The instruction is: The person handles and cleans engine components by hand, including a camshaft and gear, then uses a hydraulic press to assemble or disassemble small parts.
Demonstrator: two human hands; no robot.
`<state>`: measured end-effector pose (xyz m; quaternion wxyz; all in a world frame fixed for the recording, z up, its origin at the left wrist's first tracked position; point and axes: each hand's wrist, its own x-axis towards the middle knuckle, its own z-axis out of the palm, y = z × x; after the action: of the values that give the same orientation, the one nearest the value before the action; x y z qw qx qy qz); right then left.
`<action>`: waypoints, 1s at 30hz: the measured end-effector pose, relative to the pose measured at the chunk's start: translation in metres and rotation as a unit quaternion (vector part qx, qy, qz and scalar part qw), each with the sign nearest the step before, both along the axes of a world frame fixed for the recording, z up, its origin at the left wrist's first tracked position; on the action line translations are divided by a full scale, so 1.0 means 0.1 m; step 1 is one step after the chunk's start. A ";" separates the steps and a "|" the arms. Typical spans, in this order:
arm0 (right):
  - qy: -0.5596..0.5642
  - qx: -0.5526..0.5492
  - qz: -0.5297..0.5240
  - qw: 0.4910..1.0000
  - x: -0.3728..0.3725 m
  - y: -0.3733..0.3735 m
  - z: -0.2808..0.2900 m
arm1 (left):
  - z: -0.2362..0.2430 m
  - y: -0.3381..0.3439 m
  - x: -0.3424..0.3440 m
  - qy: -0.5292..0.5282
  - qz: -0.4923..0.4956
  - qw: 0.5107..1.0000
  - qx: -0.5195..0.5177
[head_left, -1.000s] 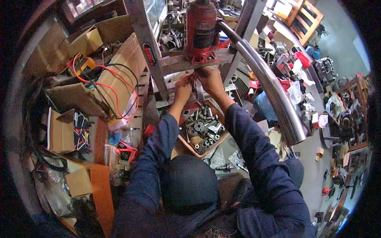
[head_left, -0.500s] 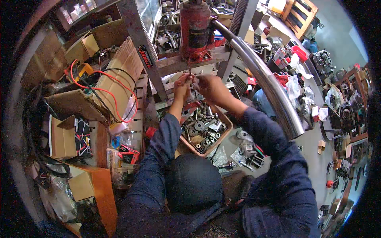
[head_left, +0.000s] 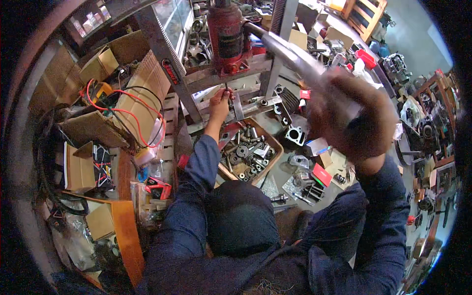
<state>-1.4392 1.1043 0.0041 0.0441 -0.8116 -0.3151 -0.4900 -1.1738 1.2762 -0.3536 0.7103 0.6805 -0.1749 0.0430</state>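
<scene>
My left hand (head_left: pixel 220 102) is closed in a pinch on a thin metal rod (head_left: pixel 226 86), upright just below the red bottle jack (head_left: pixel 226 42). The rod's lower part is hidden in the fingers. Out to the right, my right hand (head_left: pixel 361 110) is smeared by motion and wraps around the outer part of a long steel pipe (head_left: pixel 295 56). The pipe's other end meets a dark bar at the side of the jack. The jack sits on a crossbar of the grey steel press frame (head_left: pixel 169 66). Below my left hand, a metal strip (head_left: pixel 238 107) stands against the frame's lower bar.
A tray (head_left: pixel 278 142) of loose metal parts lies between my knees and the frame. At left stands a cardboard box (head_left: pixel 135 105) with red and black cables. Engine parts, a gasket-like plate (head_left: pixel 294 135) and a red box (head_left: pixel 322 175) lie on the floor at right.
My right hand has left the rod beside my left hand and swung right onto the pipe, whose outer end has come up. My left hand stays at the rod. The view has shifted slightly.
</scene>
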 end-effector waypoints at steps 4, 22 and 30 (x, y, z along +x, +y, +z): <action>-0.094 0.086 -0.113 0.985 0.13 -0.13 0.24 | -0.03 -0.04 0.02 -0.034 -0.037 0.996 -0.080; 0.110 -0.100 0.074 0.986 -0.04 -0.15 -0.43 | 0.02 -0.06 0.00 0.013 -0.009 0.999 -0.042; 0.021 -0.140 -0.329 0.934 0.08 -0.63 0.12 | 0.10 -0.06 -0.05 -0.051 -0.007 0.998 -0.027</action>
<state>-1.4307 1.0408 0.0162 -0.2271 -0.8780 -0.0947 -0.4106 -1.1784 1.2704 -0.3439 0.7188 0.6567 -0.2145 0.0776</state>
